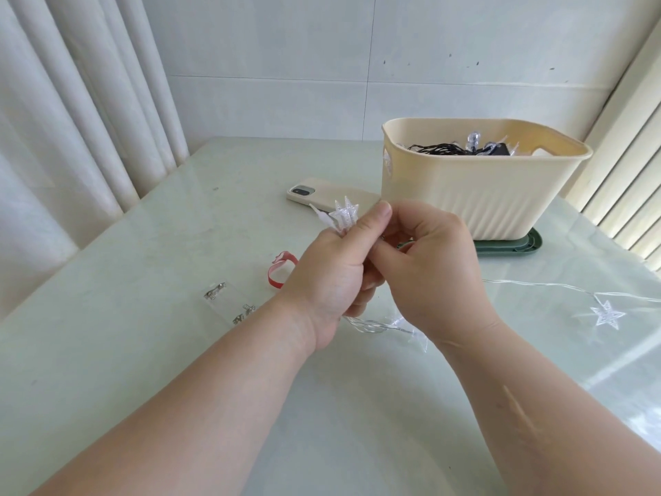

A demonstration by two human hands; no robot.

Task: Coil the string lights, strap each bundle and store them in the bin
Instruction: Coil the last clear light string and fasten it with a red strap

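Both grips, left hand [331, 281] and right hand [434, 270], pinch the half-coiled star lights [341, 214]; next, reeling in that 1 loose star [605, 316].

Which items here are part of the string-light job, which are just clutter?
Job: star string lights gathered in left hand and right hand; loose star; red strap; clear battery box; cream bin holding a dark-wired bundle.
Clutter: phone; green lid under the bin.
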